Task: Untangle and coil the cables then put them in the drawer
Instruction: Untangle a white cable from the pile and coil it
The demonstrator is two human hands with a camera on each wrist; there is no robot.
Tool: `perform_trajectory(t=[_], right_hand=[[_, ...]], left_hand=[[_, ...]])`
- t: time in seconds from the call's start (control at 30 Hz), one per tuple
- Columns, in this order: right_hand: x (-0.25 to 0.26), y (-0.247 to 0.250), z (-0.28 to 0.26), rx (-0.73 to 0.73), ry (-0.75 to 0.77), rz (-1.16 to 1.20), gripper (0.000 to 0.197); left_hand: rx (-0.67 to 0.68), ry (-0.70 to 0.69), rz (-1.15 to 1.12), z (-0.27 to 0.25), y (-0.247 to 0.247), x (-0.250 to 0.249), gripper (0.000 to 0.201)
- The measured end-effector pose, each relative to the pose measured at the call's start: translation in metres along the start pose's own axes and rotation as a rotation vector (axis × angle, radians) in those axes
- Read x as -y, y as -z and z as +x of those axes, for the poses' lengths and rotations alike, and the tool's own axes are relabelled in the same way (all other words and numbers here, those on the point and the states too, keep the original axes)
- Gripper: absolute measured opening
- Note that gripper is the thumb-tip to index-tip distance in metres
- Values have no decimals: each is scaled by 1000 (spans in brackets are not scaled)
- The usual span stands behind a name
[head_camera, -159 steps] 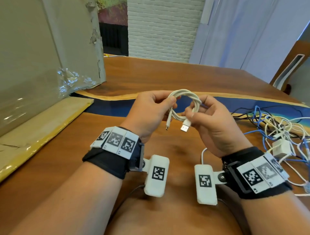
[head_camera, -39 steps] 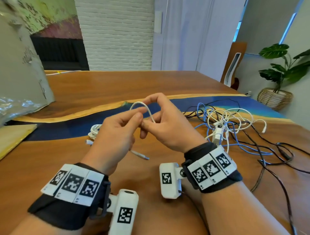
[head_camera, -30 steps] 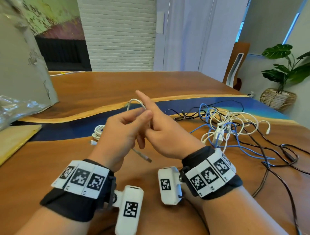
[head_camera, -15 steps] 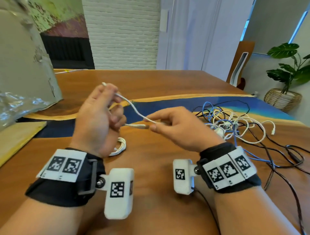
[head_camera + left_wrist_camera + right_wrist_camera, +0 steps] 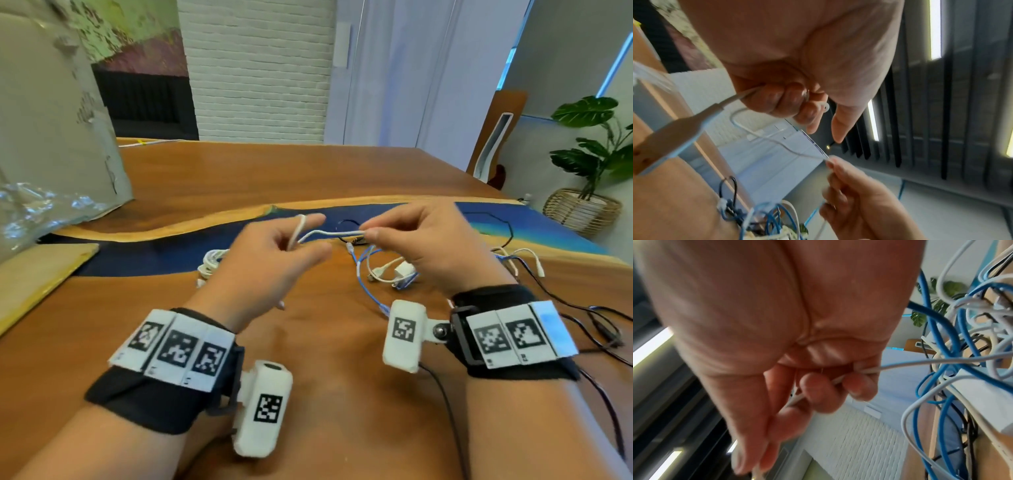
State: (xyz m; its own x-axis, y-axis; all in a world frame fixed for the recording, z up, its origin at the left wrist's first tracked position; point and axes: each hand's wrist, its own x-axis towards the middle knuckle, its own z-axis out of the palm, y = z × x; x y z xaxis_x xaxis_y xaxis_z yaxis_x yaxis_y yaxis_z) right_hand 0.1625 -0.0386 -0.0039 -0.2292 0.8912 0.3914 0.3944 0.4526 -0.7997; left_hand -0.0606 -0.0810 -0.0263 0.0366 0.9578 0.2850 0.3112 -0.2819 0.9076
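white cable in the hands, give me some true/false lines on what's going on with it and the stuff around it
1. Both hands hold the white cable. True: left hand, right hand.
2. The cable lies flat on the table. False: it hangs in the air between the hands.
3. A coiled cable lies on the table by the left hand. True.
4. The tangle holds only black cables. False: blue and white too.
5. The right hand is open. False: it pinches the cable.
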Motion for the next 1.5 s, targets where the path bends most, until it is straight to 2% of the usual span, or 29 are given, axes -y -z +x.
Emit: perform_trajectory(t=[0.1, 0.13, 0.2, 0.23, 0.3, 0.37, 0.4, 0.5, 0.6, 0.73, 0.8, 0.87, 0.93, 1.0, 1.07, 1.17, 1.23, 1.33, 1.43, 1.47, 1.5], right_hand=[[4, -9, -1, 131, 34, 113, 5], [3, -9, -1, 140, 46, 180, 6], [0, -2, 0, 141, 33, 270, 6], [-5, 3, 1, 138, 3, 272, 10], [-19, 12, 2, 149, -97, 146, 13], [-37, 18, 3, 170, -237, -89, 11], [-46, 19, 5, 163, -311, -197, 10], [-63, 22, 7, -7, -445, -327, 14], [-65, 30, 9, -228, -415, -371, 26], [-61, 29, 14, -421, -389, -100, 47], [-55, 30, 16, -530, -333, -102, 54], [-49, 33, 15, -620, -263, -99, 55], [-47, 36, 14, -661, -224, 26, 53], [-44, 35, 13, -638, -187, 232, 50], [-39, 33, 13, -529, -156, 399, 47], [-35, 30, 13, -307, -111, 325, 46], [-38, 31, 11, -225, -85, 278, 45], [-40, 34, 9, -197, -75, 389, 42], [-41, 33, 9, -173, -30, 423, 18], [-43, 31, 10, -143, -60, 444, 22], [-44, 28, 10, -99, -117, 458, 35]], left_hand=[[190, -34, 198, 6, -22, -9, 7], [211, -39, 274, 9, -28, -13, 15], [155, -60, 389, 17, -34, -16, 32], [103, -50, 352, 22, -36, -16, 35], [2, 43, 16, 31, -35, -16, 37], [-99, 173, -412, 39, -29, -18, 33], [-145, 198, -557, 42, -24, -20, 31], [-282, 138, -792, 48, -10, -21, 29], [-316, 135, -763, 48, -12, -16, 28], [-171, 208, -515, 42, -29, -2, 14], [-85, 192, -379, 35, -37, 1, 8], [-28, 193, -306, 30, -44, 4, 17], [5, 195, -280, 26, -50, 3, 24], [47, 181, -253, 26, -57, 2, 26], [105, 166, -227, 30, -68, -3, 28], [203, 128, -128, 40, -87, -14, 23], [239, 81, -51, 49, -95, -22, 17], [196, 5, -18, 59, -99, -30, 11], [110, -12, 62, 63, -97, -27, 30], [53, -5, 39, 65, -95, -23, 35], [-16, -2, -22, 66, -92, -21, 37]])
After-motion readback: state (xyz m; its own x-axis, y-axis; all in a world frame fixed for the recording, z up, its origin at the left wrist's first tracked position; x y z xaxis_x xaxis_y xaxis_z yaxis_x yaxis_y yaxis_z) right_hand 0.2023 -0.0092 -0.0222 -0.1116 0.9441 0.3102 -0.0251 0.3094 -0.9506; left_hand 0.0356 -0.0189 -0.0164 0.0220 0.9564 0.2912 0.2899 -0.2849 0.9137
